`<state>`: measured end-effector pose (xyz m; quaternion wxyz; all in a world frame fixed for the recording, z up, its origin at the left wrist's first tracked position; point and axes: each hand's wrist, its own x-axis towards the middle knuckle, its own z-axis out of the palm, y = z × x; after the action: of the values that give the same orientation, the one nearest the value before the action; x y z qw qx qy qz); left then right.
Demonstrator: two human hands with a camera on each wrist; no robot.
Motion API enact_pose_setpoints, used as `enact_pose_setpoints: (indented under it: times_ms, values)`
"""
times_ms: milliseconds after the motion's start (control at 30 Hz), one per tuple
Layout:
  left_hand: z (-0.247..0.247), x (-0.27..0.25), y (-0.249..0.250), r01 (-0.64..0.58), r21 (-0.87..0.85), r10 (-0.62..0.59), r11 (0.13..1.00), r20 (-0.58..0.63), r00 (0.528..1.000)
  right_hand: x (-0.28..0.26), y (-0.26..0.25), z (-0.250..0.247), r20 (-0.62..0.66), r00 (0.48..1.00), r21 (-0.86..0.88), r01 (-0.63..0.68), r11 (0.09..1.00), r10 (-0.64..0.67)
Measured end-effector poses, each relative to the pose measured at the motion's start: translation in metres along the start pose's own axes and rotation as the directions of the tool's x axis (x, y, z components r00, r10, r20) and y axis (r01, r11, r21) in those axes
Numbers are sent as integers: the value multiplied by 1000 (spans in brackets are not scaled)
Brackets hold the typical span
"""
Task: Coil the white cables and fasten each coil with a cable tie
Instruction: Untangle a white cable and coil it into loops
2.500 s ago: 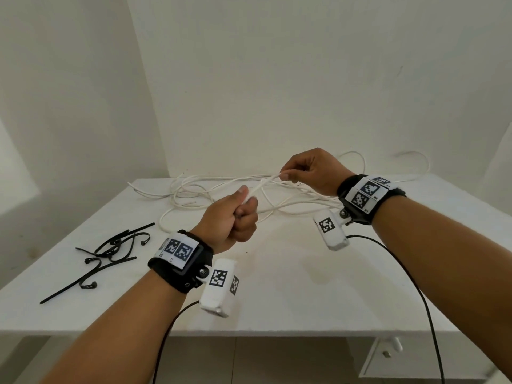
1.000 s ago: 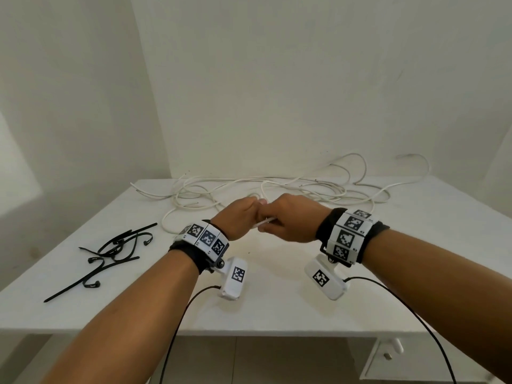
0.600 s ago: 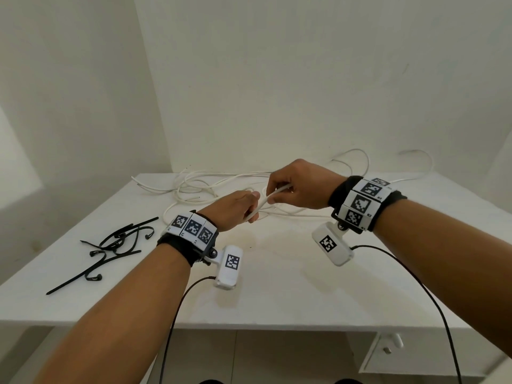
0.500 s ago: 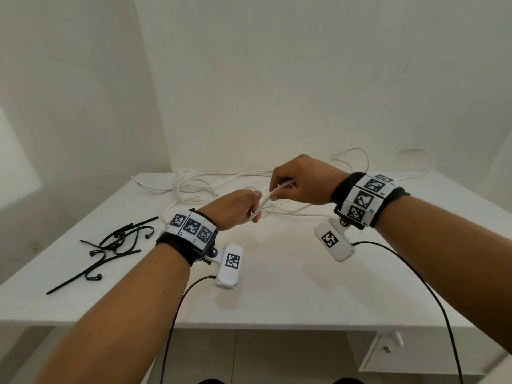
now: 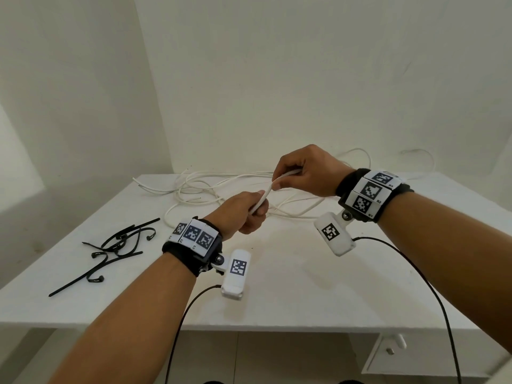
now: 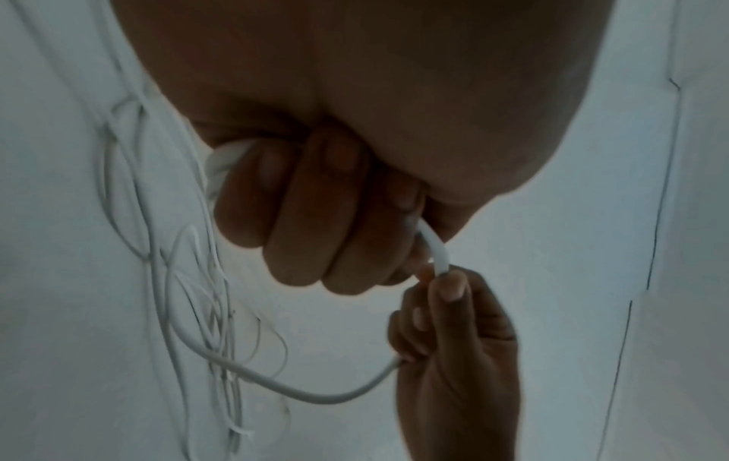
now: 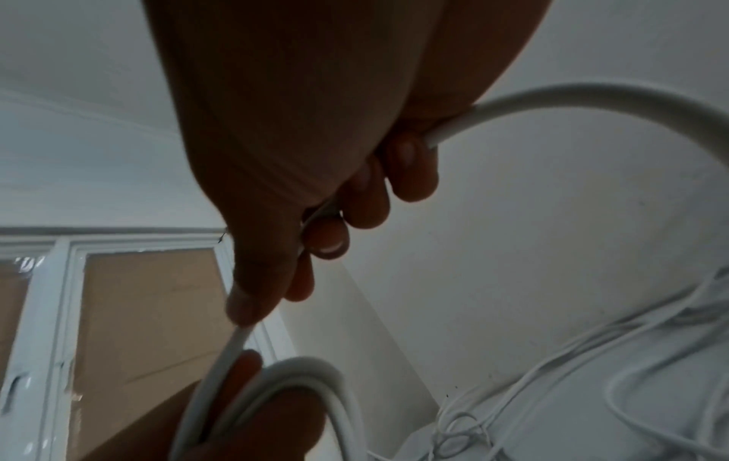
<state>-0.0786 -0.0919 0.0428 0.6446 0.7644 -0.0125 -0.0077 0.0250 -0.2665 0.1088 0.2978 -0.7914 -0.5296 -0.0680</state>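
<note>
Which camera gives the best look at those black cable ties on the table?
The head view: the black cable ties lie in a loose heap on the table, left of the left hand, untouched. Neither wrist view shows them; both show only the hands and white cable.

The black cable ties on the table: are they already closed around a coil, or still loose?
Loose. The black cable ties lie in a heap on the table, around nothing.

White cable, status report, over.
Left hand grips the white cable in a fist; right hand pinches it above. Cable ties untouched at table left. Nothing blocking.
</note>
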Motion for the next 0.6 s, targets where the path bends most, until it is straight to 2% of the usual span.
enact_pose_setpoints:
  times_ms: [100, 300, 500, 600]
  values:
    - [4, -3, 6, -8, -210, 25, 978, 74, 997, 1, 4, 1, -39, 998, 78, -38, 996, 42]
    - [6, -5, 16, -106, -495, 200, 862, 140, 970, 2, 10, 17, -131, 990, 271, -6, 963, 43]
    - [11, -11, 24, -188, -647, 324, 739, 96, 941, -6, 7, 38, -153, 987, 304, 8, 953, 41]
    - [7, -11, 38, -266, -758, 431, 595, 21, 902, -9, 11, 47, -144, 984, 278, -57, 959, 100]
